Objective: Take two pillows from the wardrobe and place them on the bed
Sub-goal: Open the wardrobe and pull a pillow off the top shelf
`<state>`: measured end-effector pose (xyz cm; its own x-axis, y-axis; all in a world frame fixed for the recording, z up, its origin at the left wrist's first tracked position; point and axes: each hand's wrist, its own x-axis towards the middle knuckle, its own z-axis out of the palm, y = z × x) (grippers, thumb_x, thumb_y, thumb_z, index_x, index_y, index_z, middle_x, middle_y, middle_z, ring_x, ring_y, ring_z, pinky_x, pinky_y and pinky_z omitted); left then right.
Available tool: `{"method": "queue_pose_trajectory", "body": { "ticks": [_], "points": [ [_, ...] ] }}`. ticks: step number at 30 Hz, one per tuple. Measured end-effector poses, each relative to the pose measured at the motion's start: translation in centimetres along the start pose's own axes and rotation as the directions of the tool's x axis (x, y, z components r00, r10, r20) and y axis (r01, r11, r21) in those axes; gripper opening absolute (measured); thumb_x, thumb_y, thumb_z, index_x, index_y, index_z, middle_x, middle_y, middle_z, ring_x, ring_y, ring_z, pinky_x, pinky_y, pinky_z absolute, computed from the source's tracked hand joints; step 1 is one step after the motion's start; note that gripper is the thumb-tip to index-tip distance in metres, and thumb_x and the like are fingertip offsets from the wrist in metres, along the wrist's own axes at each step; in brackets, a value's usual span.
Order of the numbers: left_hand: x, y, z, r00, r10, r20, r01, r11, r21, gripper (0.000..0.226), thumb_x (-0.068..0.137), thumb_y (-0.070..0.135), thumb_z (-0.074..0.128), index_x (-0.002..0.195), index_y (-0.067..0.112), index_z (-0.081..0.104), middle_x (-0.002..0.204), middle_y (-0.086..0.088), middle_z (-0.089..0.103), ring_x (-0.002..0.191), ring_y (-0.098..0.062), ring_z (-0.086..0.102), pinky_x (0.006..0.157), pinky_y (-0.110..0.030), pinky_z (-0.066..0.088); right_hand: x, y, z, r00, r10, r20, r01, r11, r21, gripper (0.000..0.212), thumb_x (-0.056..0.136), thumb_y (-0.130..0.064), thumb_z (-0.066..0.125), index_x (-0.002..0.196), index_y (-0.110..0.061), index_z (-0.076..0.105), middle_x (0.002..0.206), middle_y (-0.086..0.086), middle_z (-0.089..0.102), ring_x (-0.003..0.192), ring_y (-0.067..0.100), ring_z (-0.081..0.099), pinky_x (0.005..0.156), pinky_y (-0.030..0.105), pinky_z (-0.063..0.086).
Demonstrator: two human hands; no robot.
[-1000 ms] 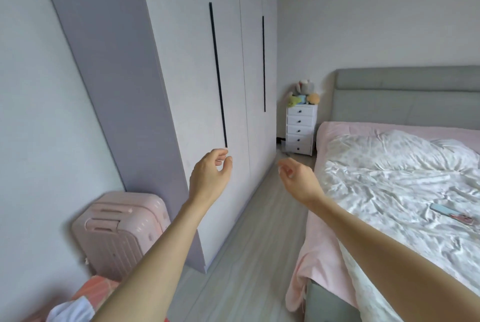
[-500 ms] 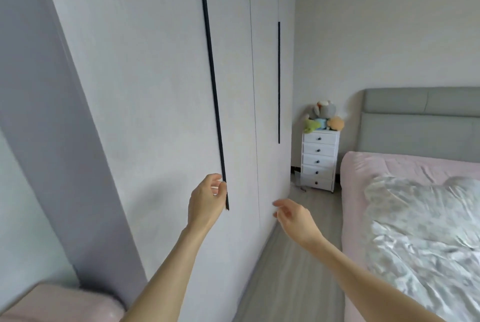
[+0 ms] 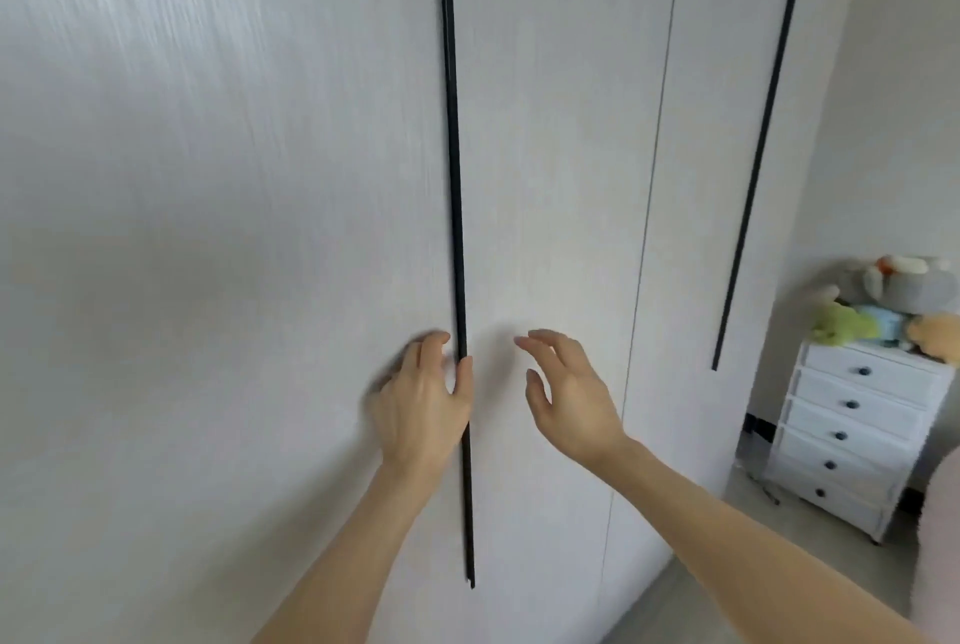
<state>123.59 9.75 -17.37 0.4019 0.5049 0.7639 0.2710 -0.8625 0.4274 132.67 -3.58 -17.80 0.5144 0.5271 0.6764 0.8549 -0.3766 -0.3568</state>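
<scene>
Wardrobe (image 3: 260, 175): two black handles, two hands.

The closed wardrobe doors (image 3: 260, 227) block the way inside; only the black handle strip (image 3: 453, 175) between them offers grip.

White drawer chest (image 3: 857, 440) stands on the floor (image 3: 748, 490) at four o'clock; plush toys (image 3: 893, 303) piled on its top, beside the wardrobe (image 3: 260, 227).
</scene>
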Motion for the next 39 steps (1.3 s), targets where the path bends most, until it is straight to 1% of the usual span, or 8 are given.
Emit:
{"method": "queue_pose_trajectory", "body": {
  "ticks": [4,10,15,21,26,32,35,39],
  "points": [
    [0.3,1.5,2.6,0.979,-0.053,-0.196,0.090,0.978,0.186,0.023,0.079,0.038,0.054,0.080,0.017,0.062,0.077,0.002,0.065,0.049,-0.018,0.060,0.043,-0.024,0.040,5.9,4.4,3.1,0.916,-0.400,0.027,0.400,0.917,-0.001,0.049,0.082,-0.008,0.038,0.130,-0.011,0.042,0.135,0.018,0.046,0.128,0.029,0.036,0.107,0.046,0.031],
    [0.8,3.4,4.3,0.949,-0.236,-0.209,0.294,0.901,0.318,0.025,0.086,0.033,0.050,0.081,0.010,0.060,0.083,-0.007,0.056,0.051,-0.023,0.054,0.042,-0.024,0.036,7.7,8.1,5.1,0.783,-0.615,0.088,0.620,0.784,-0.036,0.061,0.078,-0.012,0.036,0.139,-0.015,0.033,0.150,0.011,0.023,0.139,0.027,0.018,0.110,0.054,0.016],
    [0.8,4.5,4.6,0.935,-0.272,-0.229,0.339,0.878,0.339,0.018,0.088,0.020,0.056,0.081,0.004,0.056,0.083,-0.010,0.051,0.049,-0.022,0.042,0.052,-0.029,0.036,8.2,9.1,5.1,0.746,-0.649,0.150,0.662,0.748,-0.057,0.079,0.069,-0.011,0.053,0.143,-0.018,0.024,0.152,0.007,0.021,0.140,0.024,0.014,0.110,0.052,0.014],
    [0.4,6.4,3.7,0.907,-0.383,-0.173,0.419,0.859,0.293,0.021,0.090,0.022,0.051,0.074,0.011,0.044,0.088,-0.003,0.040,0.058,-0.027,0.046,0.057,-0.030,0.036,8.1,8.6,3.7,0.754,-0.628,0.193,0.638,0.770,0.012,0.080,0.062,-0.011,0.067,0.136,-0.016,0.039,0.148,0.010,0.032,0.136,0.025,0.018,0.109,0.055,0.019],
    [-2.9,8.8,1.8,0.915,-0.359,-0.184,0.399,0.876,0.272,0.020,0.088,0.016,0.053,0.072,0.008,0.043,0.088,-0.004,0.042,0.062,-0.029,0.049,0.057,-0.033,0.042,5.7,8.9,2.6,0.762,-0.617,0.196,0.560,0.780,0.280,0.056,0.077,-0.016,0.033,0.132,-0.012,0.039,0.142,0.019,0.040,0.131,0.031,0.026,0.102,0.057,0.035],
    [-9.6,12.2,-3.5,0.935,-0.296,-0.197,0.323,0.939,0.121,0.019,0.084,0.022,0.052,0.074,0.005,0.050,0.081,0.009,0.045,0.076,-0.009,0.046,0.064,-0.016,0.039,0.2,7.5,-0.6,0.705,-0.692,0.153,0.540,0.664,0.517,0.056,0.085,-0.025,0.022,0.137,-0.009,0.036,0.140,0.015,0.043,0.125,0.029,0.045,0.104,0.042,0.037],
    [-13.1,13.8,-6.7,0.929,-0.272,-0.249,0.314,0.938,0.146,0.023,0.082,0.030,0.049,0.077,0.008,0.053,0.084,0.016,0.046,0.080,-0.008,0.049,0.068,-0.012,0.041,-3.1,4.8,-2.0,0.645,-0.753,0.127,0.510,0.549,0.662,0.056,0.088,-0.031,0.020,0.141,-0.014,0.028,0.146,0.005,0.034,0.132,0.015,0.033,0.106,0.031,0.029],
    [-17.7,15.7,-11.6,0.901,-0.283,-0.328,0.355,0.917,0.183,0.025,0.083,0.031,0.049,0.081,0.009,0.058,0.092,0.015,0.052,0.087,-0.006,0.052,0.079,-0.020,0.046,-7.8,-0.1,-3.2,0.493,-0.869,0.035,0.524,0.329,0.786,0.053,0.091,-0.027,0.024,0.143,-0.021,0.016,0.150,-0.008,0.015,0.135,-0.003,0.012,0.110,0.013,0.014]
  ]
}}
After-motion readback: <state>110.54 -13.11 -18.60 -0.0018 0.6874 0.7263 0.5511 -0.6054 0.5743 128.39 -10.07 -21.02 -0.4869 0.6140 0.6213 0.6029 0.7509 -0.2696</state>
